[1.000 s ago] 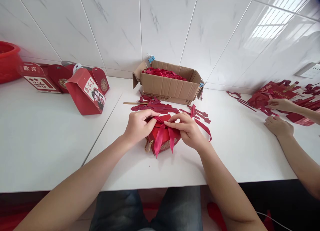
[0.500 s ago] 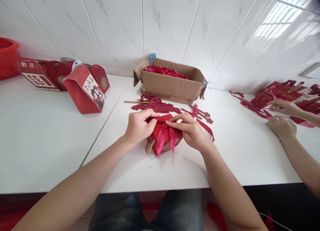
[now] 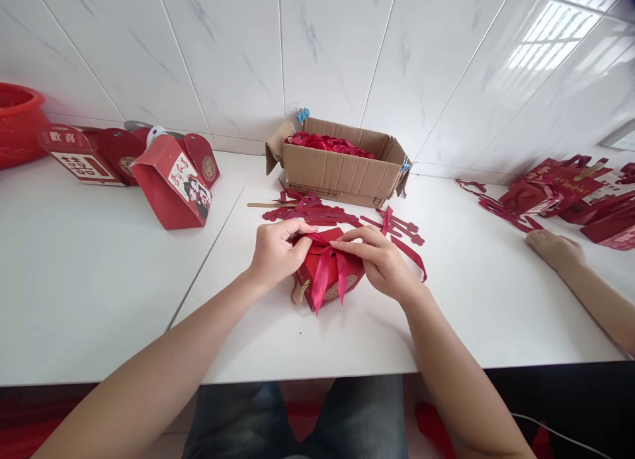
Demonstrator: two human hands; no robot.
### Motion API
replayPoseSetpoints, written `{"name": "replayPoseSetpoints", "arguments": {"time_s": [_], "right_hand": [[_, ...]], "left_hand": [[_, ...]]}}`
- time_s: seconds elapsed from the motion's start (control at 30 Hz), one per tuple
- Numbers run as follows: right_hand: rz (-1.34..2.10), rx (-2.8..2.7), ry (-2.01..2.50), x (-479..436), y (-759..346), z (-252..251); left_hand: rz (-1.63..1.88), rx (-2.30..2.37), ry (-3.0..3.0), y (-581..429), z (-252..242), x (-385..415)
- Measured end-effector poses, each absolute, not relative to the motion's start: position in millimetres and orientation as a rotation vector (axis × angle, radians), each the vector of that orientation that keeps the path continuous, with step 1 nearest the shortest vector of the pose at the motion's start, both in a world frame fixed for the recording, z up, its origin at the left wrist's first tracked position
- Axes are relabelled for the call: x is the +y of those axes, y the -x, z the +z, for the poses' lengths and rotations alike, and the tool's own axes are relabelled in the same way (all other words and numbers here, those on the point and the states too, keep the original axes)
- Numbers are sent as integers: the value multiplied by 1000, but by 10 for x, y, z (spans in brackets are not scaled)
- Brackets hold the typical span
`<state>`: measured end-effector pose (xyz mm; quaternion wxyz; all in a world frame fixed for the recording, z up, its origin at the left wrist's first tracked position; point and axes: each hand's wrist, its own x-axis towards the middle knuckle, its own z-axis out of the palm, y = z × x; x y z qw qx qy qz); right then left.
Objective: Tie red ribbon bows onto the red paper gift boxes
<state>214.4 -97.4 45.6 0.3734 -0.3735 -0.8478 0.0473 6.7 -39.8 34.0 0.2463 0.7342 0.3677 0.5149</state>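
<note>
A small red gift box (image 3: pixel 317 264) with a gold rope handle (image 3: pixel 299 292) at its left side stands on the white table in front of me. Across its top runs a dark pink ribbon (image 3: pixel 322 280), knotted at the middle, its two tails hanging down the near face. My left hand (image 3: pixel 282 250) pinches the ribbon at the left of the knot between thumb and fingers. On the other side, my right hand (image 3: pixel 380 257) holds the ribbon close to the knot, fingertips pressed together. Part of the bow is hidden behind the fingers.
Behind the box lie several dark red strips (image 3: pixel 312 211) and a loose ribbon (image 3: pixel 409 257). A cardboard box (image 3: pixel 342 173) of ribbon stands against the wall. Red gift boxes (image 3: pixel 171 188) are at left, beside a red basin (image 3: pixel 20 125). A co-worker's hand (image 3: pixel 558 250) rests near more red boxes at right.
My hands keep nearly the same hold on the ribbon. One of the co-worker's two hands has left the view at right. The view has shifted slightly.
</note>
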Motion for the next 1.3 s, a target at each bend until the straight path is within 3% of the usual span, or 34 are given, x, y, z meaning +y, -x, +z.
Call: {"name": "replayPoseSetpoints", "arguments": {"time_s": [0.43, 0.67, 1.03, 1.3], "right_hand": [[95, -1590, 1219, -894, -2158, 385], [313, -1542, 1196, -896, -2152, 351], [181, -1684, 1245, -883, -2139, 339], [243, -2069, 888, -901, -2219, 369]], "left_hand": [[1442, 933, -1893, -97, 387, -410], [1338, 829, -1925, -88, 450, -417], [1305, 836, -1918, -49, 458, -393], [1268, 797, -1888, -38, 483, -393]]}}
